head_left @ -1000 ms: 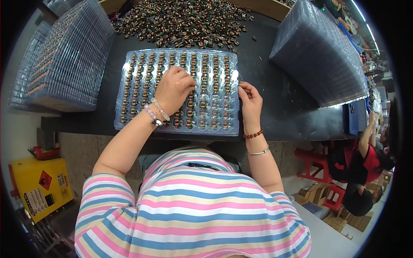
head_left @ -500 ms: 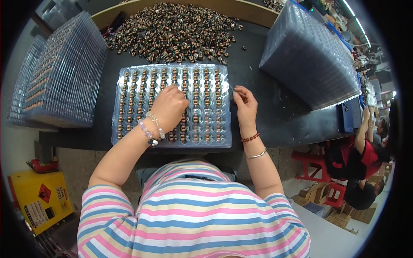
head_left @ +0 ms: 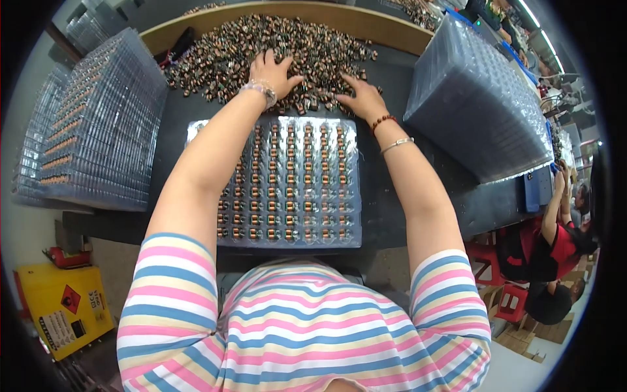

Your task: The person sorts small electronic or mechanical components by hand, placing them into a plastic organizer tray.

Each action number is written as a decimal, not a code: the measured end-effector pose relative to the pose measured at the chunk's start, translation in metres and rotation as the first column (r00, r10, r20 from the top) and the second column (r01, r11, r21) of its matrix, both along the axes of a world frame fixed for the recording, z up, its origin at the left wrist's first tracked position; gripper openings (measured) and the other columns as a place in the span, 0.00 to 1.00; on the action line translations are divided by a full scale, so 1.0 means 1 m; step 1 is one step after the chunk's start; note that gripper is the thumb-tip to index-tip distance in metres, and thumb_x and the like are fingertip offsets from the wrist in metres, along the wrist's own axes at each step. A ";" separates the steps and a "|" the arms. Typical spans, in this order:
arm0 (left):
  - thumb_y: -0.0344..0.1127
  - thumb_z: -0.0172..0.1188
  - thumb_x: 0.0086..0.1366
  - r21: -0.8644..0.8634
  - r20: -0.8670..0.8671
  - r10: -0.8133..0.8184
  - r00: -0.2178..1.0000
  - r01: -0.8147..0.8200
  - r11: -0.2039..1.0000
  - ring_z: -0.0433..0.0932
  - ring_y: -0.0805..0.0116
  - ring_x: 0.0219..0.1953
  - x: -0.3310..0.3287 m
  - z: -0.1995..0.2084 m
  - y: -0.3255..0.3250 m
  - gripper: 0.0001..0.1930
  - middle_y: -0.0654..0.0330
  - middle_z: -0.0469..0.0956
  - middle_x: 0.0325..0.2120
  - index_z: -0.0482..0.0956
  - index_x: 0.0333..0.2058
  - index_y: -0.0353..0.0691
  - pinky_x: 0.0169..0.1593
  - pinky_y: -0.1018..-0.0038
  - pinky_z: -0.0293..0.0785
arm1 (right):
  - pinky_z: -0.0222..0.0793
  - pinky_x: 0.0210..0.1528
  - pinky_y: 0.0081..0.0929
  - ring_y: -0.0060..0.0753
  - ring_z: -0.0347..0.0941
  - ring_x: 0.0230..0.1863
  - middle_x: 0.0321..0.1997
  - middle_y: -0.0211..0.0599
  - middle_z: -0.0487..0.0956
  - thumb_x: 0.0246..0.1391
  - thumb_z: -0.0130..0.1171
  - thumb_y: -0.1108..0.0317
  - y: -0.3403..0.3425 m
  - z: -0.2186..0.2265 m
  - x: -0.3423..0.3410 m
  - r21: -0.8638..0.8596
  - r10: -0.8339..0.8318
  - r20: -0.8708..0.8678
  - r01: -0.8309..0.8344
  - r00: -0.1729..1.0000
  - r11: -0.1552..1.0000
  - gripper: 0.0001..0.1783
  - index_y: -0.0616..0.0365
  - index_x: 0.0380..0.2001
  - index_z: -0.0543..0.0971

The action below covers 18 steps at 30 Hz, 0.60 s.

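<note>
A broad heap of small dark parts with copper-coloured bands, which look like wound coils (head_left: pixel 222 55), lies at the back of the black table. My left hand (head_left: pixel 271 73) rests on the heap's front part with its fingers spread. At the heap's right edge is my right hand (head_left: pixel 363 99), thumb and forefinger apart, touching or close to loose coils. Neither hand visibly grips one. Nearer me lies a clear plastic blister tray (head_left: pixel 353 219) with rows of coils in its pockets. My left forearm covers the tray's left part.
Filled clear trays form a tall stack (head_left: pixel 108 124) on the left. Another stack of clear trays (head_left: pixel 467 108) stands on the right, beside a blue case (head_left: pixel 537 189). A wooden ledge (head_left: pixel 392 36) borders the table's back. A person in red and black (head_left: pixel 555 238) is at far right.
Both hands have moved forward from the tray to the heap. The left hand has gone from a closed pinch over the pockets to spread fingers. The tray sits slightly lower in view.
</note>
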<state>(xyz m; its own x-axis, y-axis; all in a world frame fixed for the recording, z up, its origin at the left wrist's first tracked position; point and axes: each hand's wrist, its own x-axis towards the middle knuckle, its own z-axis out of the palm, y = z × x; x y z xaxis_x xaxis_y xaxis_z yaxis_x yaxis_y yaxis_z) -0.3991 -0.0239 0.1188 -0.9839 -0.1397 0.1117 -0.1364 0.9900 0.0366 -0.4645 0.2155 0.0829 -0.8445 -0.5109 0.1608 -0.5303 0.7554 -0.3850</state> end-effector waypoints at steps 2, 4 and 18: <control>0.58 0.52 0.62 -0.102 -0.169 -0.083 0.982 0.066 0.993 0.61 0.44 0.58 0.006 -0.010 -0.003 0.26 0.43 0.64 0.54 0.70 0.54 0.52 0.57 0.53 0.62 | 0.69 0.50 0.41 0.51 0.72 0.49 0.47 0.47 0.76 0.48 0.63 0.51 -0.009 0.023 0.015 0.104 -0.014 0.012 0.012 1.000 0.994 0.29 0.44 0.54 0.71; 0.54 0.53 0.62 -0.228 -0.325 -0.202 0.924 0.130 0.965 0.68 0.52 0.50 0.008 -0.016 -0.002 0.20 0.51 0.72 0.43 0.73 0.44 0.46 0.49 0.57 0.67 | 0.69 0.47 0.40 0.49 0.73 0.46 0.41 0.46 0.77 0.48 0.64 0.52 -0.005 0.026 0.021 0.119 -0.060 0.007 0.058 0.998 0.991 0.26 0.49 0.48 0.73; 0.45 0.49 0.67 0.284 -0.281 -0.243 0.928 0.322 0.903 0.77 0.49 0.31 0.042 0.020 0.013 0.14 0.51 0.76 0.27 0.70 0.33 0.39 0.35 0.59 0.73 | 0.71 0.41 0.39 0.46 0.77 0.39 0.35 0.42 0.81 0.50 0.60 0.61 0.029 0.013 0.061 -0.042 -0.050 0.006 0.050 0.999 0.998 0.11 0.52 0.36 0.80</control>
